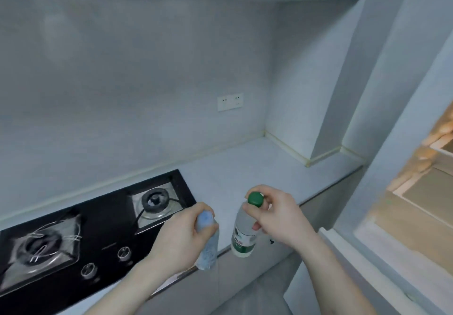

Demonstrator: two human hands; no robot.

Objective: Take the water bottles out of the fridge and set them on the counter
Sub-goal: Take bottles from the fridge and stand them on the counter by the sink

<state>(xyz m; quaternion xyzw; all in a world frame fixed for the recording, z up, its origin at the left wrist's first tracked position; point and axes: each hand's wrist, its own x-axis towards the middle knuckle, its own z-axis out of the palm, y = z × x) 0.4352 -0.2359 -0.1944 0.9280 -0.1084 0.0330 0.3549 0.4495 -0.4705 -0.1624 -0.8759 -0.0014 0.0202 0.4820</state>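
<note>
Forearms rose from the bottom edge of the frame, each ending in a hand that carried a bottle. The left hand [182,235] was wrapped round the upper part of a blue-capped bottle [208,243], fingers curled over its neck and cap, the body hanging below the fist at the front edge of the worktop [245,165]. The right hand [279,219] pinched a green-capped bottle [244,231] just under its cap, thumb and fingers closed round the neck, the labelled body dangling beneath. Both bottles sat in the lower middle of the frame, close beside each other but apart, and neither base looked to be resting on the surface yet; motion blur made that hard to settle.

The risk, as I judged it, lay in the landing spot. Both bottles hung right at the front lip, so a base set down half over the edge would tip toward the floor. The neck-only pinch on the green-capped one gave little control of a swinging body, and a cold, wet bottle could slip through it.

Further back in the lower left, a black gas hob [93,231] sat let into the surface, its nearer burner close to the left bottle; a bottle stood on the pan support there would wobble. Beyond, at centre, a double wall socket [230,102] was on the backsplash. At the right edge the open fridge [416,216] showed warm-lit shelves.
</note>
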